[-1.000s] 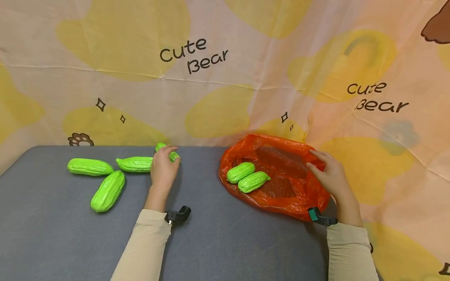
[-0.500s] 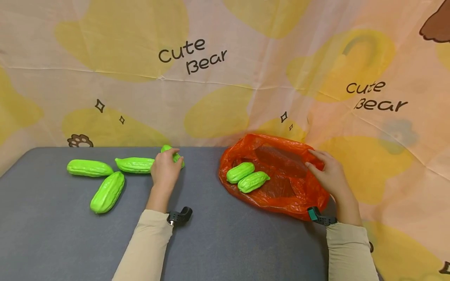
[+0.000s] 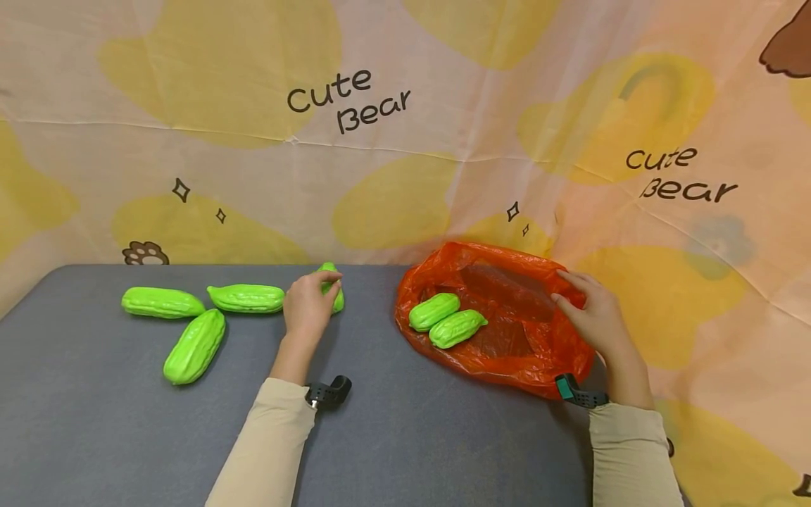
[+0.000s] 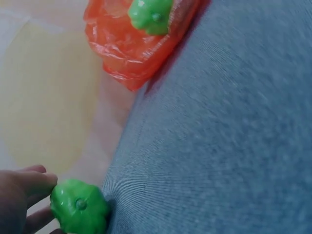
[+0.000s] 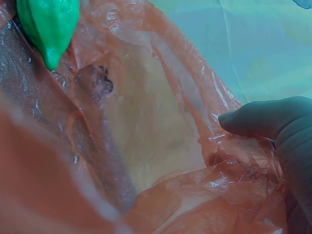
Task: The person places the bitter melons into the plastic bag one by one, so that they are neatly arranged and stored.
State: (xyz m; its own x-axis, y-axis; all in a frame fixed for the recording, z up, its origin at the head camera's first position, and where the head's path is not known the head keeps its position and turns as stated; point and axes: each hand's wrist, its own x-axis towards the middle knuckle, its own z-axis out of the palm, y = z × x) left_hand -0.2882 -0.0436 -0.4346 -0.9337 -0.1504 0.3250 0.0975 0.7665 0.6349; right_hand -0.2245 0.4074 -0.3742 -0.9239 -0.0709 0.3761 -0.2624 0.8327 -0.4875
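Observation:
My left hand grips a bright green bitter melon near the table's back edge. In the left wrist view, the thumb and fingers are around this bitter melon, its knobbed end facing the camera. An open red plastic bag lies to the right, and two more bitter melons rest inside it, side by side. My right hand holds the bag's right rim. In the right wrist view the thumb is over the thin plastic; the other fingers are mostly hidden.
Three bitter melons lie loose on the left of the grey table: one at the far left, one slanted in front, one beside my left hand. A patterned cloth hangs behind and along the right.
My left hand has moved right with its bitter melon, away from the three loose ones, uncovering more of the nearest. The bag and right hand stay where they were.

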